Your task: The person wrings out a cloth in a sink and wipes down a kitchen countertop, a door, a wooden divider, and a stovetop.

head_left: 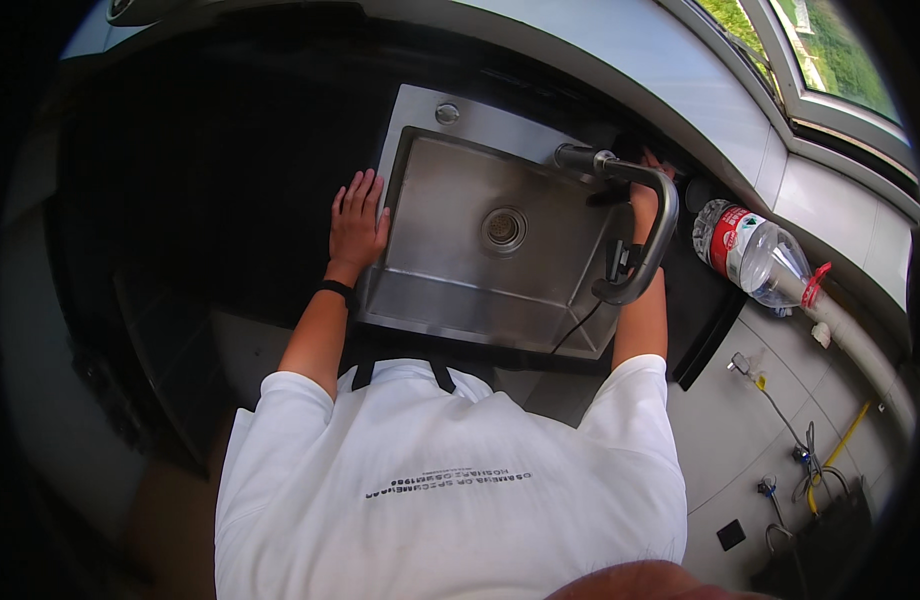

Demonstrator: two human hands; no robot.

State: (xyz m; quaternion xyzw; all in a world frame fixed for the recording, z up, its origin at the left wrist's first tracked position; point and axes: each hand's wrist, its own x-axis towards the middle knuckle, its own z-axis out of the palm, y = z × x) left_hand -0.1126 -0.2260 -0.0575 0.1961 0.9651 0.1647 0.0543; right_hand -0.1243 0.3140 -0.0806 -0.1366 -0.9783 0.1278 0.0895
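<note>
My left hand (357, 219) lies flat, palm down, on the dark countertop and the left rim of the stainless steel sink (460, 187), its fingers a little apart and nothing in it. Beyond the sink's right rim, my right hand (652, 176) reaches to the dark back corner, partly hidden behind the curved metal faucet (659, 217). Dark shapes lie by its fingers, and whether it holds one cannot be told. A round drain strainer (504, 230) sits in the basin's floor. A small black device with a thin cable is at my right wrist.
A large clear plastic bottle (756, 255) with a red label lies right of the faucet, near a pale pipe (861, 349). The dark countertop (220, 180) stretches left. Cables, a plug (740, 364) and a yellow hose (842, 442) are at the lower right. A window is at the upper right.
</note>
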